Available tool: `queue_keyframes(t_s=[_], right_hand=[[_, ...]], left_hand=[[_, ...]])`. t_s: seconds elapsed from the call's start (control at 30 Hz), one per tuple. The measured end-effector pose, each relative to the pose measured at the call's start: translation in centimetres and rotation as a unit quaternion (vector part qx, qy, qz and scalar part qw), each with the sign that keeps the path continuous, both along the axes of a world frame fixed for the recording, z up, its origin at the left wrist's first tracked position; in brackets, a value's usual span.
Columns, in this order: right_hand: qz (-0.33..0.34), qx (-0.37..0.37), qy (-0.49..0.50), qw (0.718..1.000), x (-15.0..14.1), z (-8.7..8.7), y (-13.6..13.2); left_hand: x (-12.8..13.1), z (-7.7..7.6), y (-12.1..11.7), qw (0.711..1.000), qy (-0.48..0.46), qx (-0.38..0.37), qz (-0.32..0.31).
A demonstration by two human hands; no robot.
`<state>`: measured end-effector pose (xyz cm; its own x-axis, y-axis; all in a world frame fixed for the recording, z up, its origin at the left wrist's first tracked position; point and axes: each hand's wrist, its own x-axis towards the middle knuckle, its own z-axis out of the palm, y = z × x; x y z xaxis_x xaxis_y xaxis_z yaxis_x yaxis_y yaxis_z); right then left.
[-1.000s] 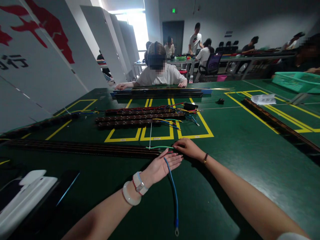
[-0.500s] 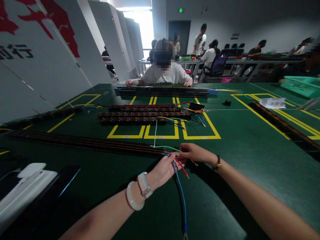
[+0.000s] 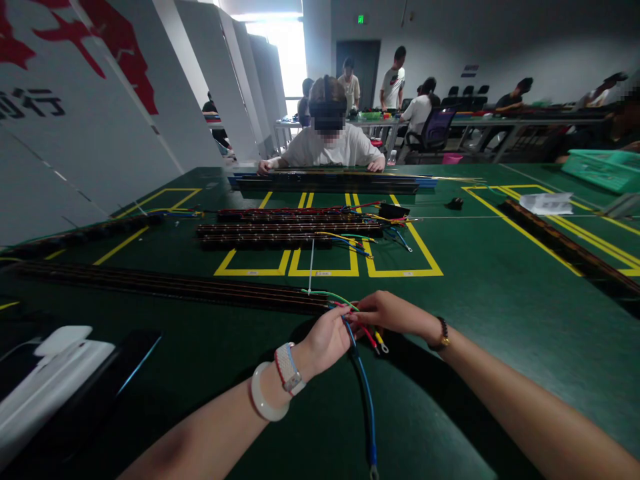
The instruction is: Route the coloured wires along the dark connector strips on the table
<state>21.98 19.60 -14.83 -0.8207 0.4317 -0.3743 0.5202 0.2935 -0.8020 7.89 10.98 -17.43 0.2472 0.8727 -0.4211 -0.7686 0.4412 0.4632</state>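
My left hand (image 3: 327,341) is closed around a bundle of coloured wires at the right end of a long dark bar assembly (image 3: 175,287). From its fingers a blue wire (image 3: 369,407) hangs toward me, ending in a ring terminal. My right hand (image 3: 395,313) meets it from the right, fingers pinched on the same wires. Below the fingers stick out the ends of a red wire (image 3: 371,339) and a yellow wire (image 3: 379,337), the yellow one with a ring terminal. A green wire (image 3: 333,294) arches from the bar into the hands. Exactly which wire each fingertip grips is hidden.
Beyond the hands, more wired bar assemblies (image 3: 290,232) lie across yellow tape outlines on the green table (image 3: 480,313). A white cable tie (image 3: 312,267) stands up from the near bar. A person (image 3: 327,143) sits opposite. A green basket (image 3: 603,170) is far right.
My right hand has shifted slightly down and inward over the wires. The yellow wire's ring terminal now hangs lower, beside the red wire's end. My left hand has barely moved.
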Motion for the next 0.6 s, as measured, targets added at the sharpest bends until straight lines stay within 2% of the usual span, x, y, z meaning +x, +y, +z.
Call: queue_keyframes(t_s=[0.1,0.2,0.33,0.43,0.5,0.53,0.6], right_hand=[[0.003,-0.114,0.039,0.993,-0.2,-0.7,-0.4],[-0.012,-0.246,0.07,0.967,-0.5,-1.7,-0.8],[-0.048,-0.342,0.079,0.935,-0.7,-2.2,-1.1],[-0.061,-0.38,0.083,0.919,-0.7,-2.0,-1.3],[-0.051,-0.382,0.077,0.919,-0.6,-1.5,-1.3],[-0.047,-0.359,0.072,0.929,-0.5,-1.3,-1.3],[-0.045,-0.251,0.056,0.965,-0.5,-0.5,-1.3]], left_hand=[[-0.2,0.0,0.0,0.999,0.002,0.034,-0.04],[-0.3,-0.4,0.0,0.994,0.021,0.056,-0.094],[-0.4,-0.7,0.1,0.995,0.022,0.047,-0.09],[-0.4,-0.3,0.1,0.993,0.05,0.025,-0.101],[-0.3,0.1,0.0,0.991,0.063,0.027,-0.113],[-0.2,0.2,0.0,0.992,0.062,0.027,-0.109],[0.1,0.4,0.0,0.996,0.048,0.018,-0.074]])
